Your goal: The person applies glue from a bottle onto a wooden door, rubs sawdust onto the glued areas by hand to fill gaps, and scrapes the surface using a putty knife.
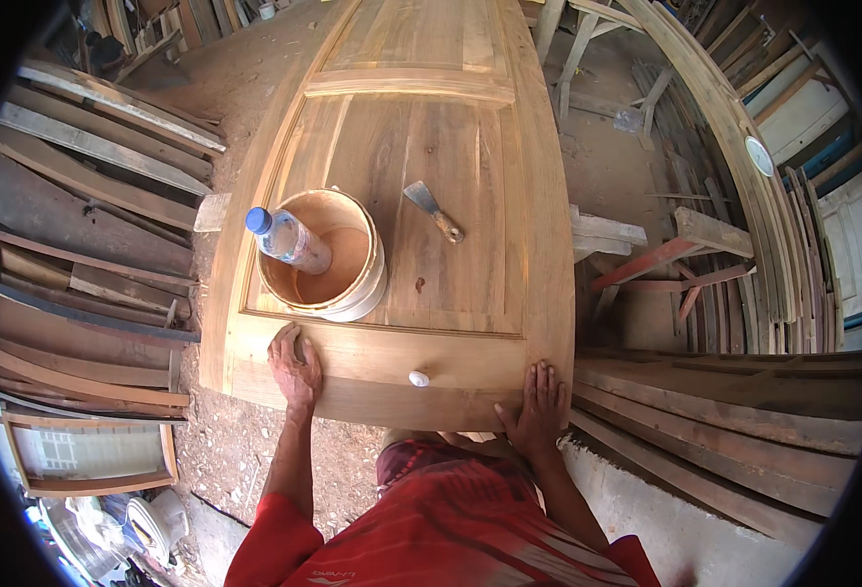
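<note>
A panelled wooden door (372,349) lies flat before me. My left hand (296,370) rests on its near rail, just below the bucket, with slightly bent fingers and nothing visible in them. Near the right corner, my right hand (539,404) lies flat on the wood, fingers stretched out. The white bucket (370,284) stands on the lower panel, brown residue coating its inside. A clear plastic bottle with a blue cap (294,241) leans inside it. To the right lies a scraper (433,211) with a worn metal blade. A small white rounded object (418,378) sits between my hands.
Stacked boards and frames (98,196) line the left side. On the right are a red-and-wood trestle (695,256), long planks (725,127) bearing a round white dial (759,156), and thick stacked timbers (705,430). Wood shavings (230,440) litter the ground.
</note>
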Available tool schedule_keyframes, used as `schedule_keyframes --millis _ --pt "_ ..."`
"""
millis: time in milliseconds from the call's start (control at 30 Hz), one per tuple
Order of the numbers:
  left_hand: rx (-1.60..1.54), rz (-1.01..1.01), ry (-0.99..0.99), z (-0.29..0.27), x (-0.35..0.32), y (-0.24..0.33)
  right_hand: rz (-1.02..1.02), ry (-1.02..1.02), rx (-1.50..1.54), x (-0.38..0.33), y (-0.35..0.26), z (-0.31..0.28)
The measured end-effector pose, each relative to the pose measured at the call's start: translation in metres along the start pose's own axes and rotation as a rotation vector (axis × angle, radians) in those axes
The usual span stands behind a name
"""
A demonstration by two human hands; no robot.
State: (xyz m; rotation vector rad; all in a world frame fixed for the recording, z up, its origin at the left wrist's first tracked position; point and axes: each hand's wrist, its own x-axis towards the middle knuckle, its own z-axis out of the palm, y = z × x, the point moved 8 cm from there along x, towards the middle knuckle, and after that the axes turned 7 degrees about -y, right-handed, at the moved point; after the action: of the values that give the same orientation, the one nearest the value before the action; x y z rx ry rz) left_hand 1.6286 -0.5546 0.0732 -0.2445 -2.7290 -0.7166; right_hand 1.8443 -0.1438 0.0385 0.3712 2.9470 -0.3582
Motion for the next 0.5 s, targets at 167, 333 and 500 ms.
schedule_keyframes --millis 167,333,500 --pt "0.007 0.012 -0.012 -0.003 -0.003 -0.001 0.031 0.052 0.013 0.002 -0.001 -0.002" --pt "0.023 0.073 -0.016 0.001 0.003 0.002 0.078 0.083 -0.019 0.011 0.003 -0.005" --pt "0.036 0.090 -0.014 0.004 0.004 0.000 0.066 0.193 0.170 0.011 0.017 -0.013"
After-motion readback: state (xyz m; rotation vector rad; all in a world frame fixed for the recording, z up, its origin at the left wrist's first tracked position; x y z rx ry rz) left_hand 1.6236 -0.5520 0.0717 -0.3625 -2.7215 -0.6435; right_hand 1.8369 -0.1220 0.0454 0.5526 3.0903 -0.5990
